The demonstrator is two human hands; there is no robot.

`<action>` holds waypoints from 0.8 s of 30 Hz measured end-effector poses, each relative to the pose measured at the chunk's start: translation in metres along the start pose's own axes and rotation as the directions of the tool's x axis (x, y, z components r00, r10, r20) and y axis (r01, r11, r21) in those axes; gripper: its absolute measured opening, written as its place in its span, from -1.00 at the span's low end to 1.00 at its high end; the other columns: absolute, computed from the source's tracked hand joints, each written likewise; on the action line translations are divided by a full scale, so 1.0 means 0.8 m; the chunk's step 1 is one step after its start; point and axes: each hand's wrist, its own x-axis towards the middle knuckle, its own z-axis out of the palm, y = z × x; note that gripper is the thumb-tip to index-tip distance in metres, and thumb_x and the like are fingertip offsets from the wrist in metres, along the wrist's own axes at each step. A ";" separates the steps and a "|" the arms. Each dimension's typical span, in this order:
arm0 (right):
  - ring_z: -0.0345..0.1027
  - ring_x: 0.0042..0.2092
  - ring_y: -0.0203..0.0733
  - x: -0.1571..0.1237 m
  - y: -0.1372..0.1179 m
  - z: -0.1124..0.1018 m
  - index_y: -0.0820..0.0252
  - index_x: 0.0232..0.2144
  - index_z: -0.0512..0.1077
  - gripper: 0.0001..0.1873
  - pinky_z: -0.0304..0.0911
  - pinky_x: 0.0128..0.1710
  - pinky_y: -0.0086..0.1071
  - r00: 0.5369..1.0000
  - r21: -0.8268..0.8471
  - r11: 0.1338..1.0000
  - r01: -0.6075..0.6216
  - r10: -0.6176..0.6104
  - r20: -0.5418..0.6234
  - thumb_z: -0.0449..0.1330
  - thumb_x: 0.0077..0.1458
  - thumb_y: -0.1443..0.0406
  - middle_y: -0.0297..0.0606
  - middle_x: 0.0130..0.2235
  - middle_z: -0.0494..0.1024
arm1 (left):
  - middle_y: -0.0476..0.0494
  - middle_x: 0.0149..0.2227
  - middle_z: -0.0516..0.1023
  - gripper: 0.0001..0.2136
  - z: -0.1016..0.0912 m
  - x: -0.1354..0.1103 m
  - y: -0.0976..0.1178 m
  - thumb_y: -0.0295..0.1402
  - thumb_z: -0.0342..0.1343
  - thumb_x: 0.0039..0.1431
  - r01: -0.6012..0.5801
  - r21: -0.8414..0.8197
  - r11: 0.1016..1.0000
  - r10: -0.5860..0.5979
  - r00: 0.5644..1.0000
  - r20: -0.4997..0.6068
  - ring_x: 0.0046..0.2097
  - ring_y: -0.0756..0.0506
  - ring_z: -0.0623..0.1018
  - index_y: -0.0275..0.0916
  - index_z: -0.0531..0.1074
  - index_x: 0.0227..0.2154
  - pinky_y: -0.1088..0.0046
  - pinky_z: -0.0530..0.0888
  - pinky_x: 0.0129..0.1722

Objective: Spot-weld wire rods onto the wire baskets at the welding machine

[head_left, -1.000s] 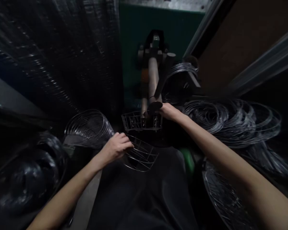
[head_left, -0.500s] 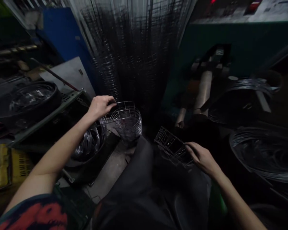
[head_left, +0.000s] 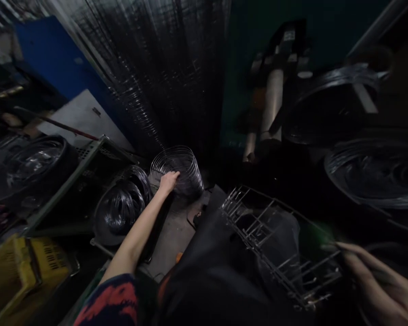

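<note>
My left hand (head_left: pixel 169 181) is closed at the near side of a stack of round wire rings (head_left: pixel 192 170) standing on the floor. Its fingers are curled against the stack, and what they pinch is too small and dark to make out. At the lower right my right hand (head_left: pixel 382 283), smeared by motion, grips the end of a wire rack (head_left: pixel 258 217). This rack is long and open, with crossing bars, and is held tilted over my dark-clad lap.
Wire coils (head_left: pixel 122 203) lie beside a dark green crate (head_left: pixel 68 190) at left, with a yellow crate (head_left: pixel 47 258) below. A larger wire coil (head_left: pixel 370 172) sits at right. Metal bars (head_left: pixel 274 104) project from a green machine. A blue panel (head_left: pixel 51 54) stands behind.
My left hand has moved right and down to the ring stack, and the wire piece once raised in it no longer shows apart. My right hand and the rack have come closer, lower right. The view shifted.
</note>
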 end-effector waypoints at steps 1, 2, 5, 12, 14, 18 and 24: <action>0.50 -0.32 0.14 0.000 0.006 0.005 -0.33 -0.41 0.48 -0.77 0.36 -0.53 -0.07 0.992 0.115 0.988 -0.100 0.108 -0.068 0.04 0.02 -0.06 -0.02 -0.38 0.56 | -0.22 -0.20 0.48 -0.76 -0.005 0.005 0.000 -0.48 -0.11 0.25 0.008 0.000 1.000 -0.008 1.000 0.012 -0.10 -0.16 0.44 -0.22 0.40 -0.12 0.40 0.36 -0.12; 0.49 -0.37 0.12 0.002 0.012 0.013 -0.31 -0.44 0.48 -0.78 0.33 -0.56 -0.09 0.970 0.245 0.950 -0.196 0.224 -0.093 0.08 -0.02 -0.08 -0.02 -0.42 0.54 | -0.22 -0.18 0.47 -0.76 -0.009 0.010 0.002 -0.47 -0.11 0.25 0.014 -0.006 1.000 -0.014 1.000 0.018 -0.08 -0.16 0.44 -0.22 0.40 -0.11 0.39 0.36 -0.11; 0.45 -0.48 -0.02 0.006 0.039 0.049 -0.13 -0.49 0.45 -0.75 0.36 -0.53 -0.16 0.913 0.480 0.792 -0.377 0.404 0.051 0.18 -0.10 -0.07 -0.15 -0.53 0.48 | -0.29 -0.03 0.41 -0.72 -0.020 0.012 0.027 -0.44 -0.07 0.23 -0.003 -0.049 0.999 0.003 1.000 -0.017 0.00 -0.20 0.43 -0.25 0.38 -0.04 0.35 0.37 -0.04; 0.46 -0.37 -0.02 0.058 0.105 0.078 0.04 -0.40 0.50 -0.67 0.41 -0.33 -0.09 0.985 -0.009 0.996 0.090 -0.091 -0.150 0.06 0.07 0.01 -0.24 -0.43 0.55 | -0.11 0.07 0.43 -0.60 -0.002 -0.058 0.121 -0.05 -0.05 0.19 -0.107 -0.796 0.596 0.127 0.991 -0.039 0.17 -0.19 0.37 -0.11 0.37 0.00 0.23 0.32 0.19; 0.46 -0.29 -0.04 0.106 0.081 0.043 0.05 -0.32 0.51 -0.71 0.38 -0.23 -0.11 0.916 -0.197 0.948 0.250 -0.298 -0.268 0.06 0.13 0.08 -0.21 -0.34 0.56 | -0.07 0.11 0.42 -0.59 0.011 -0.080 0.146 -0.03 -0.04 0.17 -0.052 -0.883 0.467 0.213 0.976 0.055 0.19 -0.18 0.35 -0.06 0.37 0.02 0.22 0.30 0.21; 0.42 -0.21 -0.10 0.247 -0.026 -0.036 0.14 -0.30 0.50 -0.76 0.31 -0.15 -0.23 0.746 -0.444 0.785 0.432 -0.588 -0.313 0.09 0.17 0.16 -0.18 -0.26 0.54 | -0.05 0.06 0.45 -0.61 0.024 -0.102 0.181 -0.02 0.05 0.11 0.029 -0.940 0.341 0.193 0.976 0.100 0.17 -0.19 0.38 -0.01 0.39 -0.03 0.22 0.32 0.21; 0.32 -0.03 -0.04 0.427 -0.154 -0.047 0.25 -0.04 0.41 -0.71 0.23 -0.21 -0.31 0.858 -0.886 0.370 0.278 -0.510 0.056 0.03 0.22 0.35 0.02 -0.05 0.46 | -0.03 -0.25 0.55 -0.52 0.038 -0.072 0.178 0.06 0.12 0.03 0.100 -0.990 0.103 0.041 0.994 0.105 -0.06 -0.19 0.55 -0.01 0.29 -0.02 0.27 0.51 -0.05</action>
